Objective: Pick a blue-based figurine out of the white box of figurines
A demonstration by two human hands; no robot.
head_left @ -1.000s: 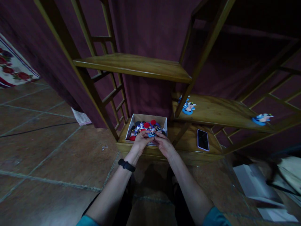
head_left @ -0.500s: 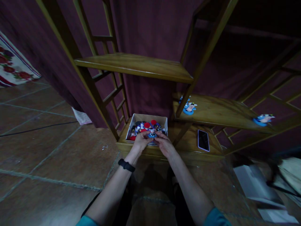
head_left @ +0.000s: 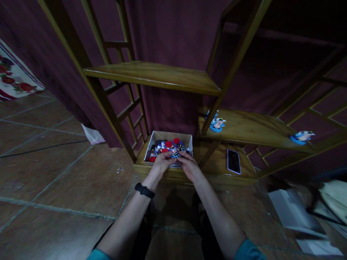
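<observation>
Between the fingers of both hands is a small figurine (head_left: 175,153) on a round blue base, held just above the front of an open cardboard box (head_left: 185,138). My left hand (head_left: 162,162), with a black band on its wrist, grips the base from the left. From the other side my right hand (head_left: 188,165) pinches it too. The box holds a jumble of small figurines with red, blue and dark bases (head_left: 168,144). It sits on the bottom board of a wooden shelf unit.
Above the box juts a wooden shelf (head_left: 151,74). To the right, a lower shelf (head_left: 249,126) bears a pig-like figurine (head_left: 217,124), another behind the post and one more figurine (head_left: 302,137) at its far end. A phone (head_left: 233,161) lies on the bottom board.
The figurine looks slightly tilted compared with before, still in both hands. The whole view has shifted a few pixels; the hands stay over the box.
</observation>
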